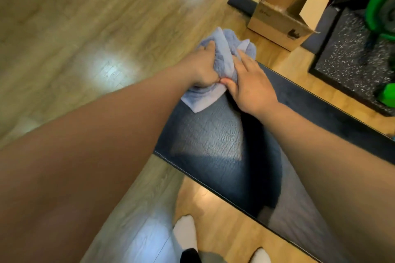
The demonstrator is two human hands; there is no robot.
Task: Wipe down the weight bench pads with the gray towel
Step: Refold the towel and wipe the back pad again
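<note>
A dark leather-like weight bench pad (213, 147) runs diagonally across the middle of the head view. A bunched gray towel (226, 49) lies at the pad's far left end, with one flat corner spread on the pad. My left hand (203, 68) is closed around the towel's left side. My right hand (250, 83) presses on the towel's right side, fingers stretched forward and thumb pinching the cloth against my left hand. Both forearms reach in from the bottom of the view.
An open cardboard box (286, 10) stands on the wood floor (85, 28) beyond the bench. A speckled black rubber mat (350, 60) with green equipment (382, 13) lies at the right. My feet in white socks (186, 235) stand below the bench.
</note>
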